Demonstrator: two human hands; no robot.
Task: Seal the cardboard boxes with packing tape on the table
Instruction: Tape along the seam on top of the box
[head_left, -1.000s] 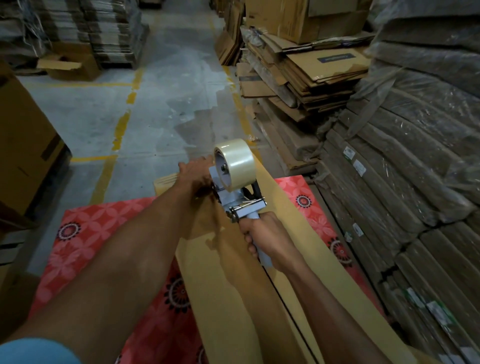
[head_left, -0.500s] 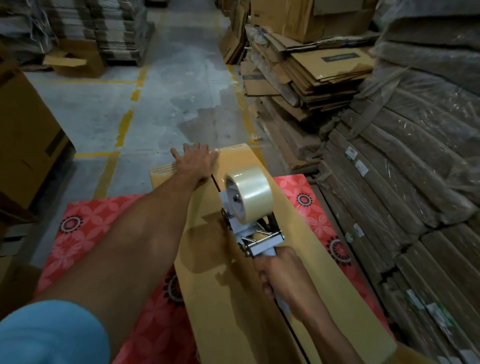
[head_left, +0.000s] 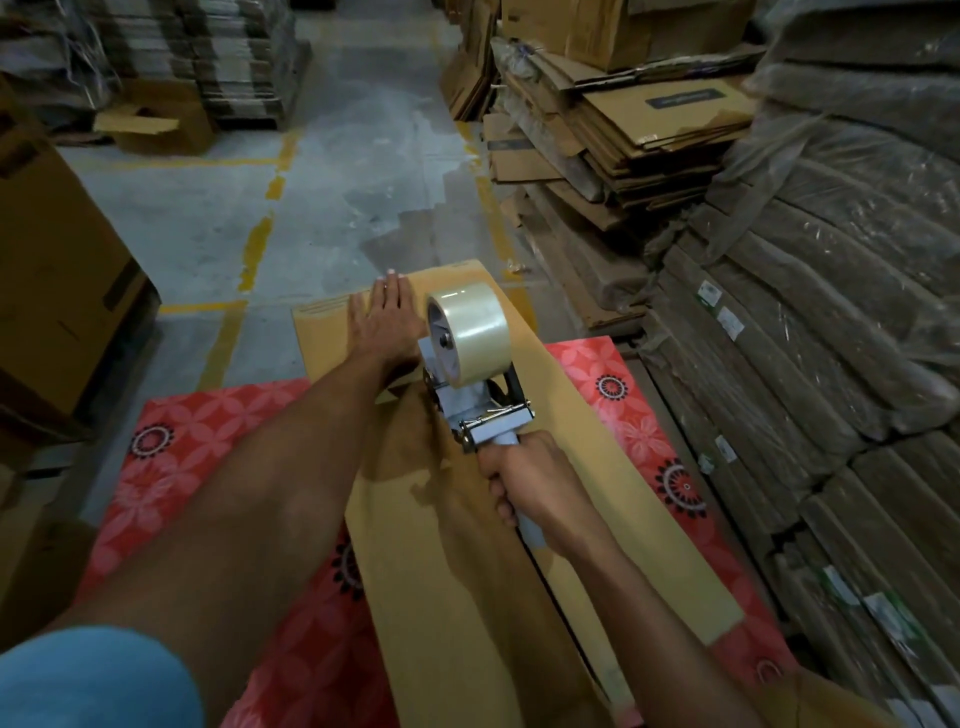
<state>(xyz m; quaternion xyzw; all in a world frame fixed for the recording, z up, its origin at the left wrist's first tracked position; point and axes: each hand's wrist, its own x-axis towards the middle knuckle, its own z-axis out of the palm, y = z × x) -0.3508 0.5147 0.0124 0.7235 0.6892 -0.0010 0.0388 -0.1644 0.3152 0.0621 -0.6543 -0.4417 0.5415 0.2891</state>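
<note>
A long flat cardboard box (head_left: 467, 571) lies lengthwise on the table (head_left: 197, 457), which has a red flowered cover. My left hand (head_left: 382, 325) lies flat on the box's far end with straight fingers, pressing it down. My right hand (head_left: 535, 483) grips the handle of a grey tape dispenser (head_left: 478, 410) that sits on the box's middle seam. A roll of clear packing tape (head_left: 467, 335) is mounted on the dispenser, just right of my left hand.
Wrapped bundles of flat cardboard (head_left: 831, 364) are stacked high along the right, close to the table edge. Loose flattened boxes (head_left: 623, 135) pile up beyond them. A large brown box (head_left: 57, 270) stands at the left. Concrete floor (head_left: 311, 208) with yellow lines stretches ahead.
My left hand flattened out on the box's far end. My right hand drew the tape dispenser back along the seam toward me.
</note>
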